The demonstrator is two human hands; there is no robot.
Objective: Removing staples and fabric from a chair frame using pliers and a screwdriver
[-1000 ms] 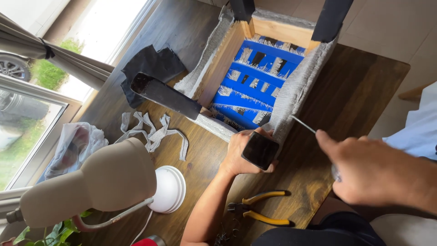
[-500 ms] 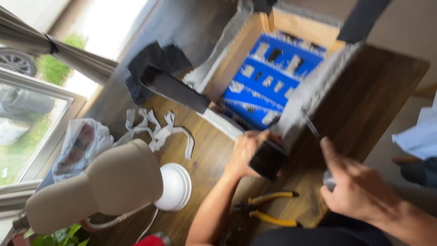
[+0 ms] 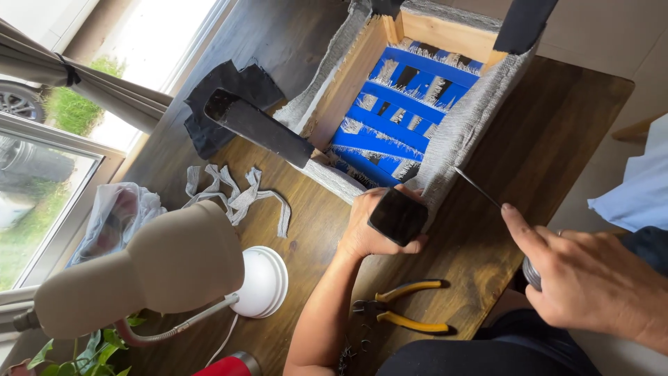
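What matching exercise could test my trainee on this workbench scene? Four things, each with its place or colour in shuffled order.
Things:
1. pliers
2. webbing
3. lamp
4. fabric strips

Descriptions:
A. beige shade, white base
B. blue, stretched inside the wooden frame
C. yellow handles, near the table edge
D. grey, loose on the table beside the lamp

Pairs: 1-C, 2-B, 3-A, 4-D

The left hand (image 3: 372,226) reaches forward on a bare, extended forearm, its fingers (image 3: 410,245) curled closed in a grip, knuckles turned away. The right hand (image 3: 591,278) sits nearer, back up, fingers closed in a grasp and the index finger stretched forward and left.
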